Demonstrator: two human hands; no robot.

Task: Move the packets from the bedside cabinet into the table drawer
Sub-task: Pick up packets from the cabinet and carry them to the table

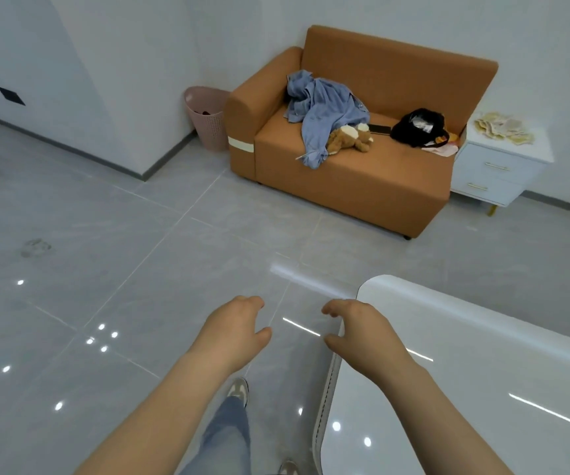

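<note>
- Neither hand holds anything: my left hand [235,329] and right hand [362,332] are both out in front with fingers loosely curled and thumbs apart, palms down.
- Left hand position: over the bare floor tiles [105,269]. Right hand position: over the near corner of the glossy white table [482,371]. I judge this to be a walking or ready posture, not a grasp, since nothing is within reach of either hand.
- Task item: the packets [503,128] lie in a loose, pale yellow-and-white heap on top of the bedside cabinet [496,166], toward its back edge, with the front edge bare. They are well apart from both hands.
- Cabinet location: just beside the end of the orange sofa [345,180], on the side away from the pink basket [208,118]. It shows two drawer fronts with gold handles.
- Destination: I cannot make out the table drawer. Only the tabletop and its rounded edge show.
- Judgement: no packet has been collected yet. The next step calls for crossing the floor to the cabinet.
- Sofa load: a blue shirt [324,108], a brown plush toy [348,137] and a black bag [417,126]. None belongs to the task.
- Labels: no writing or brand is legible. The packets are too small to read.
</note>
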